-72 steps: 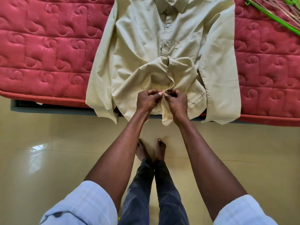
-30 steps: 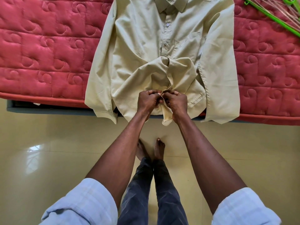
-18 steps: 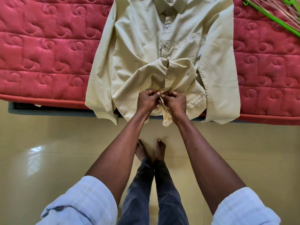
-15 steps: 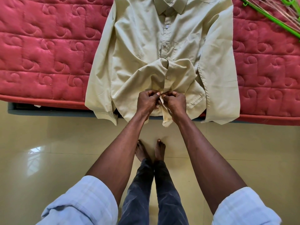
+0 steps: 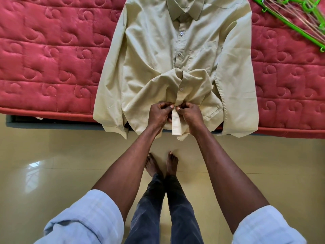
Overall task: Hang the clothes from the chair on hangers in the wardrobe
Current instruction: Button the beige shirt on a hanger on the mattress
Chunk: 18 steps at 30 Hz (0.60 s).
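Both hands (image 5: 175,114) pinch the shirt (image 5: 158,55) placket on the mattress (image 5: 44,55).

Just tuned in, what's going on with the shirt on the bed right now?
A person has a beige shirt laid front-up on a red mattress. The left hand and right hand pinch its front placket near the hem, apparently at a button. Green hangers lie unused at the far right.

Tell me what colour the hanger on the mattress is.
Bright green: the hanger lies at the mattress's top right, in the head view.
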### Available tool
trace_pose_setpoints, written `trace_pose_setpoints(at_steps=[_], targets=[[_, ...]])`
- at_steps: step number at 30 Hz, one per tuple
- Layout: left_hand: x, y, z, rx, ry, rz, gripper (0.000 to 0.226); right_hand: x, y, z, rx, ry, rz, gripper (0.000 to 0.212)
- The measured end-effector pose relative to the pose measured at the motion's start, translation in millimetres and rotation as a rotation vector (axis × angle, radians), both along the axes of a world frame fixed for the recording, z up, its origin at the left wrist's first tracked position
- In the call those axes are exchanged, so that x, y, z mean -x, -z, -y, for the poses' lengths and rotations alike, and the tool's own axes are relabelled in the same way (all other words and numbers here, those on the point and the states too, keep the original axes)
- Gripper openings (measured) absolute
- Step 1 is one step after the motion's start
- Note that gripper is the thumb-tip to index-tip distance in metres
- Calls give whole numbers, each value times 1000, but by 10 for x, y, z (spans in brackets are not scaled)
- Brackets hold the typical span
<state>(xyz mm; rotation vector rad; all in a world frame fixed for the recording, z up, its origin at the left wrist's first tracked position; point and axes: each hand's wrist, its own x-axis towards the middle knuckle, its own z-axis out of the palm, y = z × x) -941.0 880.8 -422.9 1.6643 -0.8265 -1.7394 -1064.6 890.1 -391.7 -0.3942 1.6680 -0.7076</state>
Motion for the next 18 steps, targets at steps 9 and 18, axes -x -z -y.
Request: trace_pose_setpoints(at_steps=[9,18], targets=[[-94,-204,185,69,-49,316,11,65,-125,80,-59,65,-154,2],[-36,-484,1359,540,90,729,16,291,-317,1239,297,-36,-650,20]])
